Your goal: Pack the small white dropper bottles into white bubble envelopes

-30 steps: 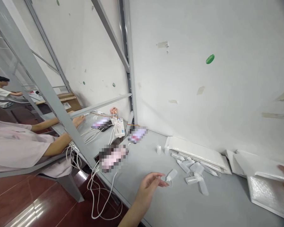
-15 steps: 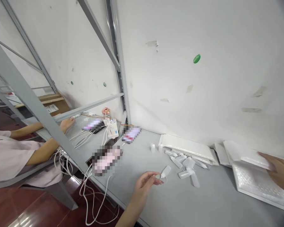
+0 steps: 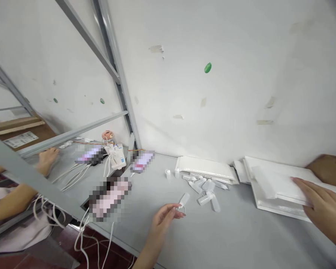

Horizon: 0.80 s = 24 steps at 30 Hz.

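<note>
Just right of centre, my left hand (image 3: 165,216) pinches a small translucent squeeze bottle (image 3: 184,200) by its narrow end, thumb and finger closed on it. A thin loop shows beside the fingertips. Several similar bottles (image 3: 204,190) lie in a loose pile beyond it, and one capped bottle (image 3: 168,174) stands upright farther back. At the right, my right hand (image 3: 324,209) grips a white padded envelope (image 3: 280,183), its fingers stretched along the top. The thumb is hidden. More white mailers (image 3: 280,211) lie beneath that envelope.
Flat white packets (image 3: 204,167) lie against the wall. Phones, one of them pinkish (image 3: 110,198), and a power strip (image 3: 117,157) with white cables are to the left. A metal rack post (image 3: 123,89) rises there. A co-worker's arm (image 3: 16,198) reaches in beyond the frame.
The view has swung to the right. My right hand has come farther into sight with the white padded envelope, which is now over the mailers. The left hand keeps its pinch.
</note>
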{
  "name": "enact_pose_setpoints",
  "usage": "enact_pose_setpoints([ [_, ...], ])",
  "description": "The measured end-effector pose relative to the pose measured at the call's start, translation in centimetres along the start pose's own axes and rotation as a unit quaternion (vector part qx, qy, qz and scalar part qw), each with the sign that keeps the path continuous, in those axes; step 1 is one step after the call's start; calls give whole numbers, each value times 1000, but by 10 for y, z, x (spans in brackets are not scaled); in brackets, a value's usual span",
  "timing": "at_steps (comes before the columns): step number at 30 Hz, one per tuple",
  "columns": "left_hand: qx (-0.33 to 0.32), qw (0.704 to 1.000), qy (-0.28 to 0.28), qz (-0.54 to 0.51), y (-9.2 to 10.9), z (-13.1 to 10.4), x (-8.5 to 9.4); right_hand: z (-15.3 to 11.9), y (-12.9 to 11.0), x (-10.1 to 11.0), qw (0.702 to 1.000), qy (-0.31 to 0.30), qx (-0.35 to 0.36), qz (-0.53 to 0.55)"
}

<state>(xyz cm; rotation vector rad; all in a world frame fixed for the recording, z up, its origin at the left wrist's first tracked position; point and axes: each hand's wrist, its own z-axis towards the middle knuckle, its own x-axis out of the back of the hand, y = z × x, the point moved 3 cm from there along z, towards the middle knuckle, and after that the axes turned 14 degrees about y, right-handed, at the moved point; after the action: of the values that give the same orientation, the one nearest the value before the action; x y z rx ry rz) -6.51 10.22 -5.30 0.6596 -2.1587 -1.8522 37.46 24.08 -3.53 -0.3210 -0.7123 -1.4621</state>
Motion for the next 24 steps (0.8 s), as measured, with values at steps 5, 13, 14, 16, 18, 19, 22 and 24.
enact_pose_setpoints([
  [5, 4, 1000, -3, 5, 5, -2, -3, 11, -27, 35, 995, 80, 34, -54],
  [13, -4, 1000, -1, 3, 7, -4, -3, 42, -26, -6, 976, 163, 21, -140],
  [14, -4, 1000, 1, 3, 7, -4, -2, 46, -28, -14, 979, 145, 31, -137],
  [16, -4, 1000, 5, 2, 6, -3, -1, 50, -31, -28, 986, 103, 38, -127],
  [18, -5, 1000, 10, 3, 6, -3, 0, 54, -33, -36, 990, 73, 26, -116],
  [19, -6, 1000, 12, 3, 5, -2, 0, 55, -33, -38, 992, 61, 19, -109],
  [22, -6, 1000, 16, 4, 5, -2, 1, 55, -34, -38, 996, 22, 23, -79],
  [24, -2, 1000, 17, 12, 5, -2, 1, 53, -33, -31, 998, 9, 27, -61],
])
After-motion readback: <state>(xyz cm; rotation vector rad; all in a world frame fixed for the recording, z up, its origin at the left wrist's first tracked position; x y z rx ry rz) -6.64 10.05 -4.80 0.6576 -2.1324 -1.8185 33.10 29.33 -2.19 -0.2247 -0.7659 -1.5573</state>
